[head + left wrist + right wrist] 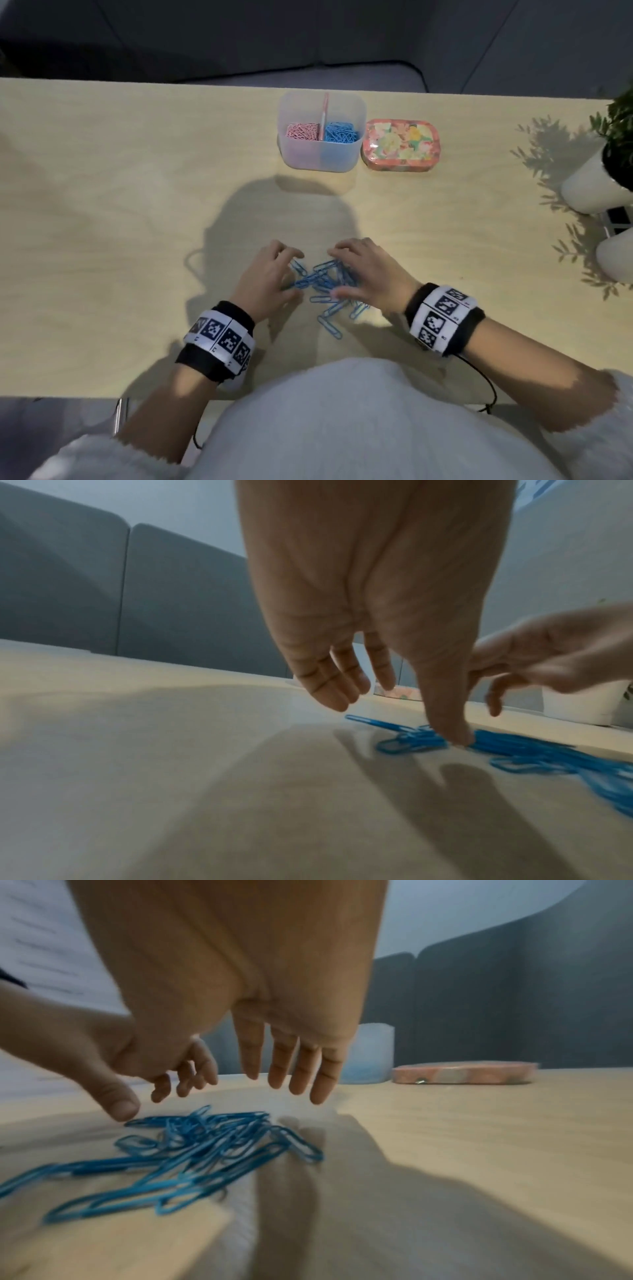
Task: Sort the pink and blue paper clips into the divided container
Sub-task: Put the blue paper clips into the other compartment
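Blue paper clips (327, 287) between hands, floral tin (401, 144) beside divided container (321, 132), plant pots (587, 186)

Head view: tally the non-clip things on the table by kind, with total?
Divided container: 1
Floral tin: 1
White pots: 2, at the right edge
Hands: 2, left and right
Total: 6

Your loose blue paper clips (327, 287) lay in a tangled heap on the table's near side, a few strays toward you. The divided container (322, 156), translucent and square with rounded corners, stood upright well beyond them; pink clips (303, 131) filled its left compartment and blue clips (342, 132) its right.
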Demonstrator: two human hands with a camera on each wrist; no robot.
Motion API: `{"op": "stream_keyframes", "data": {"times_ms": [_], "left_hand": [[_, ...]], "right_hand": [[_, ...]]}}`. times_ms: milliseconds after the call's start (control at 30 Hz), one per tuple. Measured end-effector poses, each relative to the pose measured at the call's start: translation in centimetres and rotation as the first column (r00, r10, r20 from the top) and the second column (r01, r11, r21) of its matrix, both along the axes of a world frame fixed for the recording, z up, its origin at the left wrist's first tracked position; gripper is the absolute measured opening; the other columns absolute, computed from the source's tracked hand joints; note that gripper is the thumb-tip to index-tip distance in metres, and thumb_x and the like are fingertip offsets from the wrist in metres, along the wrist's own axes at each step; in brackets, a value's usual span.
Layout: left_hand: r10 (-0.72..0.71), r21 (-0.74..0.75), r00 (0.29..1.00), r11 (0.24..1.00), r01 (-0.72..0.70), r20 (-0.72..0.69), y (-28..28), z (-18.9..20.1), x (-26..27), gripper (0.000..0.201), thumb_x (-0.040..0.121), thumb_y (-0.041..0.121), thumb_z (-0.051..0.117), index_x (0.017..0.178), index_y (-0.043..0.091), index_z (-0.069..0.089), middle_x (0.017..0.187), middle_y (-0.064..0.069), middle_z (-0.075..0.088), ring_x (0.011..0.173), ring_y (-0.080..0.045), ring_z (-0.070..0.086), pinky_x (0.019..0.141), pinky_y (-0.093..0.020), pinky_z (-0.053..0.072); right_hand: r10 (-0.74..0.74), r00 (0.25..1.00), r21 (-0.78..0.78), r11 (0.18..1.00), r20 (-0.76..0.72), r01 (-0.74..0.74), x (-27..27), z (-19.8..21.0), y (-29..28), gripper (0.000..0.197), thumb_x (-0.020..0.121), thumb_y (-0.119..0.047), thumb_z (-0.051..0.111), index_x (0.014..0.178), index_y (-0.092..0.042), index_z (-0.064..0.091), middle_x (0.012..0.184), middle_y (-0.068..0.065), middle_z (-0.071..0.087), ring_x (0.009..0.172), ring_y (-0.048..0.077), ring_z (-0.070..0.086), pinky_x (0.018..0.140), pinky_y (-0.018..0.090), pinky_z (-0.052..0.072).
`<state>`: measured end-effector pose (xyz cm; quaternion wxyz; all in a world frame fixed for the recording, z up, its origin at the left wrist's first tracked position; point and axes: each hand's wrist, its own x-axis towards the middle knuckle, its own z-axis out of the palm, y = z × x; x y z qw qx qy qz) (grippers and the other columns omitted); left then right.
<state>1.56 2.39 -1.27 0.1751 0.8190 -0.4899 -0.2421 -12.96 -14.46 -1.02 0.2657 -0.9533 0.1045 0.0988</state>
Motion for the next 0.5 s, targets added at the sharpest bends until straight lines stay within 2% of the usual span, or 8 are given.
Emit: {"op": "stream_keyframes", "data": {"times_ms": [67,100,133,200,267,333,400,500], "left_hand": [[-0.085,0.045,0.994,0.996,0.082,0.066,-0.1,0.2,0.5,0.075,0.069,0.031,0.076,0.134,0.015,0.041,0.133,-0.009,0.043,0.118,-0.028,0.041,0.102,-0.037,0.036],[-0.121,0.081,0.989,0.99,0.115,0.084,-0.2,0.2,0.7,0.081,0.069,0.036,0.076,0.137,0.016,0.037,0.138,-0.008,0.04,0.122,-0.027,0.038,0.105,-0.037,0.033],[-0.149,0.12,0.985,0.983,0.138,0.089,-0.4,0.1,0.9,0.083,0.07,0.039,0.075,0.139,0.016,0.035,0.139,-0.007,0.039,0.124,-0.027,0.037,0.107,-0.036,0.032],[-0.173,0.168,0.981,0.973,0.157,0.087,-0.8,-0.1,1.0,0.076,0.072,0.04,0.073,0.136,0.017,0.039,0.134,-0.006,0.043,0.12,-0.025,0.038,0.104,-0.035,0.034],[-0.159,0.157,0.984,0.977,0.146,0.076,-1.0,-0.2,0.9,0.061,0.073,0.035,0.073,0.126,0.016,0.05,0.123,-0.006,0.048,0.112,-0.025,0.042,0.097,-0.034,0.037],[-0.132,0.114,0.99,0.985,0.126,0.05,-1.1,-0.3,0.7,0.048,0.074,0.028,0.073,0.117,0.014,0.057,0.114,-0.008,0.052,0.105,-0.027,0.047,0.092,-0.034,0.039],[-0.121,0.082,0.992,0.99,0.118,0.037,-1.1,-0.3,0.4,0.037,0.076,0.02,0.071,0.11,0.011,0.061,0.108,-0.011,0.056,0.1,-0.028,0.051,0.088,-0.036,0.042],[-0.115,0.04,0.993,0.993,0.114,0.03,-1.3,-0.3,-0.4,0.023,0.08,0.013,0.065,0.102,0.006,0.063,0.099,-0.015,0.059,0.092,-0.032,0.055,0.08,-0.037,0.041]], "right_hand": [[-0.002,0.995,-0.038,0.999,-0.102,-0.002,-2.1,0.3,-0.4,0.119,0.052,-0.077,0.061,0.145,-0.013,0.025,0.144,0.011,0.033,0.127,0.027,0.036,0.108,0.04,0.033],[0.017,0.993,-0.082,0.996,-0.121,-0.027,-2.9,0.2,-0.1,0.13,0.045,-0.082,0.059,0.147,-0.013,0.018,0.148,0.012,0.027,0.131,0.027,0.032,0.109,0.039,0.031],[0.028,0.991,-0.122,0.992,-0.131,-0.044,-3.5,-0.1,0.4,0.136,0.042,-0.083,0.06,0.148,-0.011,0.014,0.151,0.013,0.023,0.134,0.028,0.029,0.109,0.039,0.028],[0.011,0.989,-0.162,0.986,-0.147,-0.035,-3.7,-0.8,1.4,0.137,0.045,-0.079,0.065,0.149,-0.01,0.009,0.154,0.011,0.017,0.138,0.027,0.023,0.111,0.038,0.024],[-0.03,0.99,-0.181,0.983,-0.135,0.005,-2.6,-1.1,2.0,0.132,0.051,-0.075,0.066,0.148,-0.01,0.007,0.153,0.01,0.018,0.137,0.026,0.023,0.112,0.037,0.023],[-0.06,0.993,-0.202,0.979,-0.106,0.037,-1.0,-1.1,2.2,0.12,0.058,-0.071,0.065,0.147,-0.01,0.013,0.149,0.011,0.026,0.131,0.028,0.03,0.111,0.037,0.027],[-0.063,0.995,-0.195,0.98,-0.081,0.047,0.4,-1.1,2.3,0.1,0.066,-0.063,0.065,0.143,-0.013,0.026,0.141,0.01,0.035,0.122,0.027,0.036,0.106,0.036,0.033],[-0.077,0.996,-0.113,0.991,-0.036,0.073,1.8,-0.8,2.1,0.061,0.079,-0.043,0.064,0.131,-0.016,0.045,0.13,0.008,0.042,0.118,0.025,0.037,0.097,0.033,0.039]]}}
